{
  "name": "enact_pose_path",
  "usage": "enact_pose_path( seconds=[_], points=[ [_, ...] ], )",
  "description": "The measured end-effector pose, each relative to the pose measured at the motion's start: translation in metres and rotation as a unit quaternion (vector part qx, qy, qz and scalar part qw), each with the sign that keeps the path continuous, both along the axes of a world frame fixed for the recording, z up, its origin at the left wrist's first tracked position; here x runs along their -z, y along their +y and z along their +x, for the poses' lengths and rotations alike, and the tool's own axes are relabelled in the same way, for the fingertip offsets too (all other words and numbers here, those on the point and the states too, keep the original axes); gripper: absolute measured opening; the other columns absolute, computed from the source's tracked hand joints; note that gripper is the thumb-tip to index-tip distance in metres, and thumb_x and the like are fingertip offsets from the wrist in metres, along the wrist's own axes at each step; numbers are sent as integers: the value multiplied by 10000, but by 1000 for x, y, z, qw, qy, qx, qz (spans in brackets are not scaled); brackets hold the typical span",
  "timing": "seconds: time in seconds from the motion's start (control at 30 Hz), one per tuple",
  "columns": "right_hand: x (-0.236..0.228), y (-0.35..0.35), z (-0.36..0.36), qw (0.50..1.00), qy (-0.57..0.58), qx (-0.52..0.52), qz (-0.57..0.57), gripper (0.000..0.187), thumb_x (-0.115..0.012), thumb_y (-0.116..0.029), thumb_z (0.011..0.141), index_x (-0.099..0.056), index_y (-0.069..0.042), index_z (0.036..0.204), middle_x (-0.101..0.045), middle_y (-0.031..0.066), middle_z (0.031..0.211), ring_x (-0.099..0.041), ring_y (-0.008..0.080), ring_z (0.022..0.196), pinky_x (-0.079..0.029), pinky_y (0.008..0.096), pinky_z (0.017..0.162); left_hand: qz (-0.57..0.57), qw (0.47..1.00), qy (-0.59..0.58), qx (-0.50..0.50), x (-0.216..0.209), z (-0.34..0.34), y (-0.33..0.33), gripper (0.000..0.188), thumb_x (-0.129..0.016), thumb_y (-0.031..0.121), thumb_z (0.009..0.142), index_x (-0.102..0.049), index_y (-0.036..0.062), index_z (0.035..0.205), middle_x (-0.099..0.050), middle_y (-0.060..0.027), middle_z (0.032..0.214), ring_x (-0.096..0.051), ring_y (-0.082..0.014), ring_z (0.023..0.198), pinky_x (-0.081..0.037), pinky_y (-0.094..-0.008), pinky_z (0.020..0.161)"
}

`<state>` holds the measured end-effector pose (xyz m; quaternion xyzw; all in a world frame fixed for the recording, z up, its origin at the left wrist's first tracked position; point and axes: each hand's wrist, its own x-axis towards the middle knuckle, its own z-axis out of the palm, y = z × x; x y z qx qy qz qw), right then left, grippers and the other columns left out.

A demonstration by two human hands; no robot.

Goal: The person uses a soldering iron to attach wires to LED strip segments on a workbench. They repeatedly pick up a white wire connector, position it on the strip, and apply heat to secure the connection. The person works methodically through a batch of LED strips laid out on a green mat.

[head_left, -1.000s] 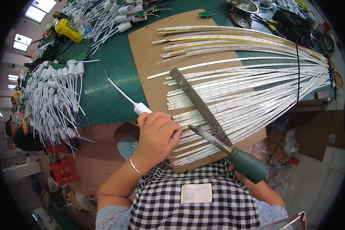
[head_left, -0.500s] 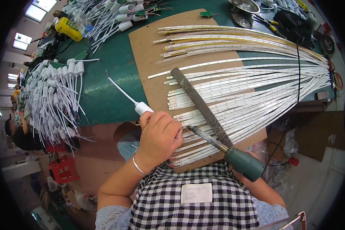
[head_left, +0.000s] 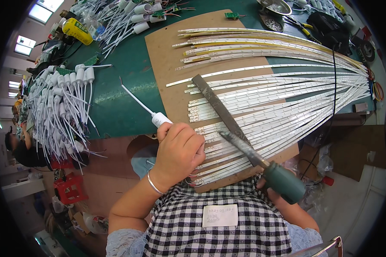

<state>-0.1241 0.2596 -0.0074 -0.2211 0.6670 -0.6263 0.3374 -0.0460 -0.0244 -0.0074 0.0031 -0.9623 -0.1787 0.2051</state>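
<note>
My left hand [head_left: 180,147] is closed round a white plastic lamp driver housing [head_left: 160,119], a short cylinder. From its far end a thin white cable [head_left: 135,99] sticks out to the upper left. A soldering iron [head_left: 284,183] with a dark green handle and a worn metal shaft is in my right hand [head_left: 271,195], which the handle largely hides. Its tip is raised over the LED strips [head_left: 240,100], just right of my left fingers. Those strips fan out across a brown board [head_left: 163,55], and a dark flat metal bar [head_left: 216,105] lies over them.
A heap of white housings with cables [head_left: 64,98] hangs over the left table edge; more lie at the back beside a yellow bottle [head_left: 77,31]. Pliers [head_left: 303,28] and a metal dish [head_left: 275,6] stand far right. A black cord [head_left: 334,81] crosses the strips.
The soldering iron has moved right, its tip drawing away from my left fingers. My left hand and the housing have stayed nearly still.
</note>
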Motion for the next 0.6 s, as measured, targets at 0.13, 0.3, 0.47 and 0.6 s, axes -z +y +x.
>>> enact_pose_path(
  seconds=[0.13, 0.3, 0.47, 0.6],
  points=[
    [17, 8, 1, 997, 61, 38, -31, 358, -624, -287, 887, -603, 42, 1027, -656, 103, 807, -637, 155, 684, -509, 271, 642, 2, 1000, 17, -3, -2, -3, 1, 199, -696, 20, 606, -572, 115, 730, -547, -17, 770, -558, -214, 807, -338, -364, 784],
    [25, 14, 7, 998, 36, 46, -8, 336, -641, -231, 878, -594, 49, 1059, -655, 105, 797, -634, 153, 681, -509, 257, 648, 3, 1000, 17, 0, -1, -3, 1, 197, -697, 20, 607, -573, 114, 728, -546, -16, 765, -556, -213, 803, -338, -364, 783],
    [19, 8, 8, 994, -68, 66, -48, 392, -666, -232, 863, -575, 71, 1094, -657, 110, 826, -635, 149, 691, -508, 258, 662, -3, 1000, 9, 0, -4, -3, 1, 194, -698, 22, 610, -572, 115, 725, -548, -14, 767, -556, -210, 801, -338, -360, 786],
    [22, 11, 7, 998, 18, 48, -39, 412, -660, -253, 872, -567, 77, 1099, -656, 105, 813, -635, 150, 699, -504, 264, 667, -18, 1000, 4, -7, -5, -2, 1, 181, -699, 37, 628, -575, 126, 726, -547, 2, 768, -557, -200, 811, -319, -383, 815]
  ],
)
